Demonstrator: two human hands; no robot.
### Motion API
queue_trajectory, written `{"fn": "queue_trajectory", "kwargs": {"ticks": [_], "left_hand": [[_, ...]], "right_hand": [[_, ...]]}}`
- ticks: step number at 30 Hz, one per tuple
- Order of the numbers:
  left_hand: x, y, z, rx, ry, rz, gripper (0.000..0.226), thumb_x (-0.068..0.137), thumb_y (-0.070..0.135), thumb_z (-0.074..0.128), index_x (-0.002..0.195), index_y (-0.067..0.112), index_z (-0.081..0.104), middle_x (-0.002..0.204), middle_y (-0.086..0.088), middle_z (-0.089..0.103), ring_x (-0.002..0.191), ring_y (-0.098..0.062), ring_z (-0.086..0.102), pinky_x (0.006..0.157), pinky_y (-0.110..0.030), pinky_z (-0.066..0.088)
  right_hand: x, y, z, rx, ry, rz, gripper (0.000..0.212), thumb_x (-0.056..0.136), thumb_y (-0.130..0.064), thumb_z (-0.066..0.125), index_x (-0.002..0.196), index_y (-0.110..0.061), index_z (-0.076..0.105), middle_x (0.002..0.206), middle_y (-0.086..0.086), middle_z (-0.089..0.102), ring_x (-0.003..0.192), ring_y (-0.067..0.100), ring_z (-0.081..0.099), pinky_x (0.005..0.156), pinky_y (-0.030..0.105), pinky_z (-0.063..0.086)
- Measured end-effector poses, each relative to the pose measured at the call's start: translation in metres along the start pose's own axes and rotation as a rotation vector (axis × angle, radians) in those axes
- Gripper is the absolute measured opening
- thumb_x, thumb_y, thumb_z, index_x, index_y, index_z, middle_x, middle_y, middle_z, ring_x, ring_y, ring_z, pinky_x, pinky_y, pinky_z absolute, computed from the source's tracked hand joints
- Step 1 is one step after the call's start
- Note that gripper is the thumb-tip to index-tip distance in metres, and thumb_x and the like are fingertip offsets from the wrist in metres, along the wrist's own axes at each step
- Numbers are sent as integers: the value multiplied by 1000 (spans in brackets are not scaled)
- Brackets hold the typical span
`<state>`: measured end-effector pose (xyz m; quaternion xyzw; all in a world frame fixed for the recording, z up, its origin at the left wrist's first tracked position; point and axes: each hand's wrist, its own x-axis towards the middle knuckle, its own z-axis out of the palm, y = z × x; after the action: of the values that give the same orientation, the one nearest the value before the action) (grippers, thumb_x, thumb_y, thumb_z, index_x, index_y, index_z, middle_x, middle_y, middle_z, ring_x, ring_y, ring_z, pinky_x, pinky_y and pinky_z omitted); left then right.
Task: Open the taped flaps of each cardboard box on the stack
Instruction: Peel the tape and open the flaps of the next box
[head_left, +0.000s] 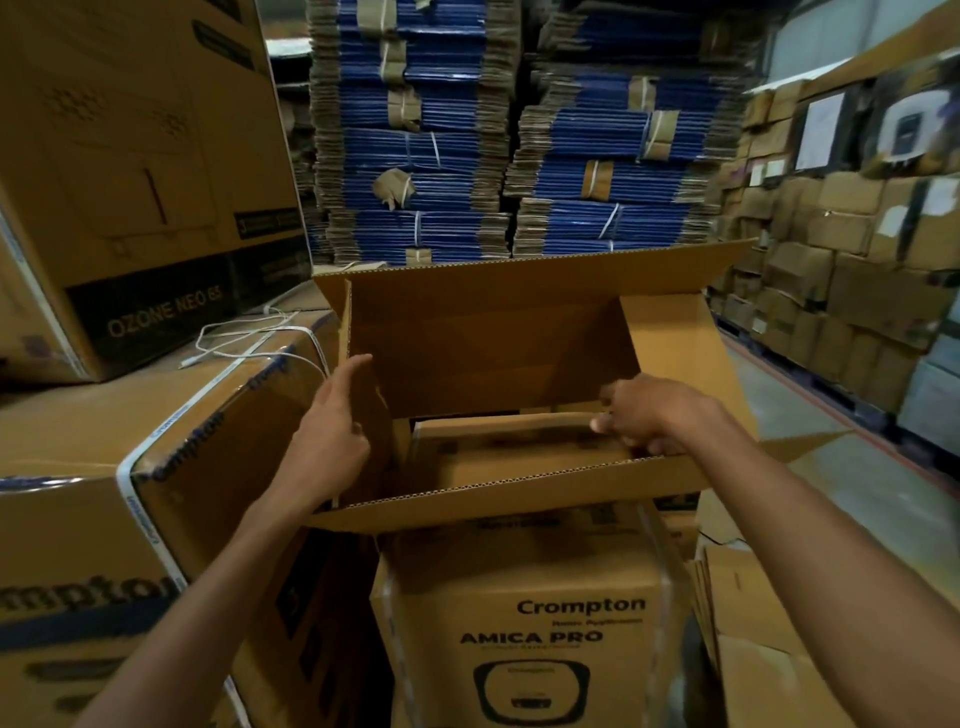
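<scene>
I see my right hand (641, 415) gripping the inner flap (519, 441), whose long edge runs across between both hands, while my left hand (332, 415) rests open-fingered against the left side flap (371, 415).

Open cardboard box (498, 353) atop Crompton box (530, 623); left hand (332, 426) pressed left flap (363, 415), right hand (649, 415) gripped inner flap (514, 441).
</scene>
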<state>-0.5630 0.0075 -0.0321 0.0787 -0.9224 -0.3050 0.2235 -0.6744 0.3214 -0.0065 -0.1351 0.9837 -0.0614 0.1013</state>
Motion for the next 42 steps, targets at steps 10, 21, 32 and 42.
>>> {"fn": "queue_trajectory", "kwargs": {"ticks": [10,21,32,42], "left_hand": [[5,5,-6,-24,-37,-117,96,101,-1,45,157,43,-21,82,-7,61,53,-18,55,45,-26,43],[17,0,-5,-75,-121,-202,71,110,19,36,162,29,-11,70,10,32,58,-7,38,51,-19,32],[12,6,-14,-260,-288,-164,78,104,5,40,159,48,4,102,13,55,73,-15,51,62,-29,41],[-5,68,-24,-286,-617,-60,62,98,8,52,141,49,35,105,-5,65,85,-24,63,60,-29,50]], "right_hand": [[-14,48,-11,-476,335,170,15,98,-34,61,93,-21,57,81,-4,57,72,11,58,65,28,52],[-72,33,-7,-65,694,281,42,102,-50,50,134,-24,50,76,-4,54,63,13,56,65,33,52],[-73,-75,83,602,559,105,82,94,-74,37,155,-19,29,54,-3,47,31,3,41,42,22,48],[-27,-53,8,674,648,117,29,104,-38,49,110,-10,57,86,3,63,63,13,57,56,33,50]]}}
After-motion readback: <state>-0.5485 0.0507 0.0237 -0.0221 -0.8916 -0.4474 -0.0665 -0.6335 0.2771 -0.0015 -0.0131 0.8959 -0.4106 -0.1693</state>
